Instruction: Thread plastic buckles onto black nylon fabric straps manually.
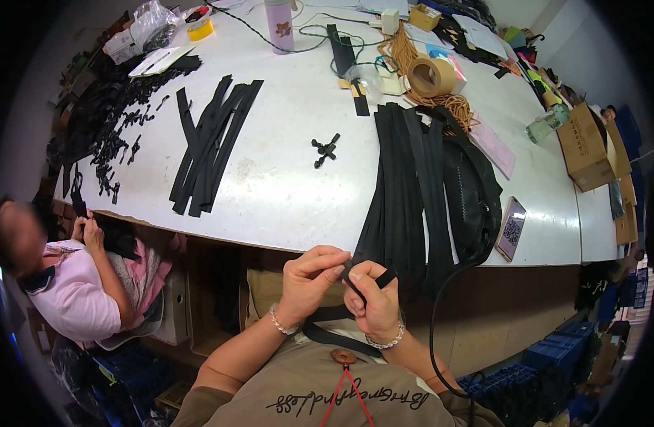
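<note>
White and broad, the bench stretches ahead of me, its near edge just beyond my hands. Over my lap, my left fingers are drawn together in a pinch against the thumb, on something small and dark that I cannot make out. My right fingers are curled firmly round a black strap, thumb pressed on top, a bent bit standing out to the right. So the strap is in my hands, off the bench. A length of black webbing loops below; I can't tell whether it is the same piece.

To work this well, I'd set the right thumb close to the working end so the strap lies flat, and let the left pinch do the fine guiding. Small, even pulls seem safer than a yank, which could twist or fold the band.

Just ahead lies a thick strap bundle, with a black bag and then a phone to its right. Leftward come a few black fittings, a looser strap pile and scattered small parts. At far left sits a co-worker.
</note>
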### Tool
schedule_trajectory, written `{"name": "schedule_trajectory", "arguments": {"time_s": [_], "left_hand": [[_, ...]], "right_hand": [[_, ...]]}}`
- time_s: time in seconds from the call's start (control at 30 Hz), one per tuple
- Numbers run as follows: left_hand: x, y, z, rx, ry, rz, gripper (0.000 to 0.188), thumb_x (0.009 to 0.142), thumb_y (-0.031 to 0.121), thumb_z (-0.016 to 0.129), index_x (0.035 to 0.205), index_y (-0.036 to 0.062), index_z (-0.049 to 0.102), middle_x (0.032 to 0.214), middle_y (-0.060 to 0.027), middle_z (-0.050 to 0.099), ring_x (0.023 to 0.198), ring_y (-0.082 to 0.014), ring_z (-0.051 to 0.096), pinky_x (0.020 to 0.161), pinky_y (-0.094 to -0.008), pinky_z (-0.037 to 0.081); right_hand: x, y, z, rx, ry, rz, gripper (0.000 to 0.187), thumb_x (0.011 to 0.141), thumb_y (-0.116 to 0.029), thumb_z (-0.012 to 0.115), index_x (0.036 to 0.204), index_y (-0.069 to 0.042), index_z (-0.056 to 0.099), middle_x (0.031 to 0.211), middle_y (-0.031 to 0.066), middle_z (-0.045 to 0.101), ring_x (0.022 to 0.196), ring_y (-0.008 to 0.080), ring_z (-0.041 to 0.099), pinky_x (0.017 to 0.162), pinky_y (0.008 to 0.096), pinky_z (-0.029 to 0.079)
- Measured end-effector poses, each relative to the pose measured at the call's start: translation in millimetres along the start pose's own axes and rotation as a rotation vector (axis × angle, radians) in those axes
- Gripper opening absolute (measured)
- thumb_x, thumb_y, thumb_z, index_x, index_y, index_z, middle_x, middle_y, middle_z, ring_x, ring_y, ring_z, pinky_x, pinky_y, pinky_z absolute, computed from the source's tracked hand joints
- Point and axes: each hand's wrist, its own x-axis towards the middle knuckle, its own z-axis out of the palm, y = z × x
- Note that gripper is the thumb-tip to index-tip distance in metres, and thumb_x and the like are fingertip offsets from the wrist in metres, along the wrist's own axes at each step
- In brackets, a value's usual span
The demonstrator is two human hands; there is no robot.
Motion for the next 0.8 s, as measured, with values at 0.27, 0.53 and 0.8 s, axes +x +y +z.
{"name": "schedule_trajectory", "arguments": {"time_s": [0.27,0.53,0.8], "left_hand": [[-2,6,1,0.138,0.041,0.090,0.022,0.078,-0.009,0.060,0.098,-0.0019,0.066,0.098,-0.0102,0.060,0.080,-0.0108,0.057,0.067,-0.0208,0.049],[-1,13,3,0.219,0.055,0.092,0.023,0.076,-0.010,0.060,0.097,-0.0012,0.067,0.094,-0.0077,0.061,0.078,-0.0084,0.056,0.066,-0.0183,0.046],[-3,11,3,0.152,0.030,0.037,0.026,0.078,-0.010,0.060,0.101,0.0007,0.067,0.096,-0.0070,0.061,0.082,-0.0088,0.058,0.068,-0.0184,0.047]], "right_hand": [[-1,-2,4,-0.035,0.020,-0.018,0.017,0.087,-0.009,0.052,0.073,0.001,0.052,0.046,0.0002,0.040,0.036,0.0058,0.032,0.035,0.0192,0.026],[1,-5,1,-0.035,0.057,0.052,0.018,0.086,-0.010,0.052,0.071,-0.001,0.051,0.044,-0.0002,0.039,0.032,0.0056,0.030,0.033,0.0195,0.025],[1,-5,0,0.065,0.000,0.117,0.018,0.088,-0.012,0.050,0.073,-0.002,0.051,0.043,-0.0007,0.037,0.031,0.0061,0.028,0.033,0.0202,0.024]]}}
